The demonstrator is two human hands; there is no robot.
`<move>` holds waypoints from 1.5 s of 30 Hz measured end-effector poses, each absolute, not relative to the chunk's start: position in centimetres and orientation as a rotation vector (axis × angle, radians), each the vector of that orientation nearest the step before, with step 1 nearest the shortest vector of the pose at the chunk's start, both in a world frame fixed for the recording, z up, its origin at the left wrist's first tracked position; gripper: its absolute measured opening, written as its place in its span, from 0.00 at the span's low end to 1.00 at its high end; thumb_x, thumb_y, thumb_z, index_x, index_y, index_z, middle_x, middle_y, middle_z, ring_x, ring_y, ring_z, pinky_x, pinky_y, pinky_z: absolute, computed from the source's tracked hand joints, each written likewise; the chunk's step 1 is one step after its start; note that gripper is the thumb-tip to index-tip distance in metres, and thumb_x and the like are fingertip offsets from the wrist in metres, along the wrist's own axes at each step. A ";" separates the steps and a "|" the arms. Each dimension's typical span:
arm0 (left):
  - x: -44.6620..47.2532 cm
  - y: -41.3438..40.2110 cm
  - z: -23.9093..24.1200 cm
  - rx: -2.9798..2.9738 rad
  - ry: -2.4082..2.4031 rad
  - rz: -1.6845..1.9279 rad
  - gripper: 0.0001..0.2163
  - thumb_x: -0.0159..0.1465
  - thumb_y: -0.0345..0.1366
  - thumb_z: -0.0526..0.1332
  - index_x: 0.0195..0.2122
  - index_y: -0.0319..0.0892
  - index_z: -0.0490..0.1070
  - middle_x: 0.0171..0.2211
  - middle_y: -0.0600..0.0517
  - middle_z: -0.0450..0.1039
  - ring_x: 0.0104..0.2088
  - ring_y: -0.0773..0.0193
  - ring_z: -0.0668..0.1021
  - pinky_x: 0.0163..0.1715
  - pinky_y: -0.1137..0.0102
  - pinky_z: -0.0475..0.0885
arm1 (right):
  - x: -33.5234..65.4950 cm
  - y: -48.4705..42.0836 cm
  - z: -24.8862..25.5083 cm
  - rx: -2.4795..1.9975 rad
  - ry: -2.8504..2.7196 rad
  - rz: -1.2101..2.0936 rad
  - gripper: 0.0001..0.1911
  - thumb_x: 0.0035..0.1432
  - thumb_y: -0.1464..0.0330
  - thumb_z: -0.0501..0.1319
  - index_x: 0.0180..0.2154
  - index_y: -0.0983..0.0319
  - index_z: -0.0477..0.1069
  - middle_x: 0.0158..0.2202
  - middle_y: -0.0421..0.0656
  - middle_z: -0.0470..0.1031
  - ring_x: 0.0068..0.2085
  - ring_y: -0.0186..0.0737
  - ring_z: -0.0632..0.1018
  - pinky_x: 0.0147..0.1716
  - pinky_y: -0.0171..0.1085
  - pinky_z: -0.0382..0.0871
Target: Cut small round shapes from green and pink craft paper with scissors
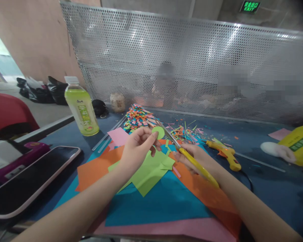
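Lime-green round paper disc [158, 132] pinched in left hand [139, 144]; right hand [203, 157] grips yellow-handled metal scissors [186, 154] just beside — loose pinch could misplace cut, nick fingers.

perforated metal screen [192, 53] | pinkish wall [40, 37], left | lit green exit sign [249, 6] | red chair [8, 112]

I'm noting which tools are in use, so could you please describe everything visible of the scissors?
The scissors have yellow handles and slim, silvery blades that look metal. The right hand grips the handles above coloured paper, blades slanting forward and leftward, beside the green circle in the left hand. Whether the blades touch it, or are fully closed, is unclear.
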State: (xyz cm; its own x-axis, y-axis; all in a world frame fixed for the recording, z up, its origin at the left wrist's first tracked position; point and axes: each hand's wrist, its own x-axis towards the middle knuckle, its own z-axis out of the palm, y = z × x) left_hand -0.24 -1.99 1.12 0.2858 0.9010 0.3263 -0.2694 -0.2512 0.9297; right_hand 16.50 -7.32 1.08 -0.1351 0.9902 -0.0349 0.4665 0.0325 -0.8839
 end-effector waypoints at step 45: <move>-0.5 -1.3 0.7 1.344 0.674 1.282 0.06 0.53 0.34 0.62 0.24 0.37 0.70 0.17 0.57 0.65 0.17 0.74 0.67 0.17 0.76 0.63 | 17.7 -6.2 0.3 -1.560 -1.859 0.736 0.18 0.52 0.54 0.55 0.23 0.59 0.54 0.19 0.32 0.48 0.18 0.27 0.54 0.16 0.31 0.46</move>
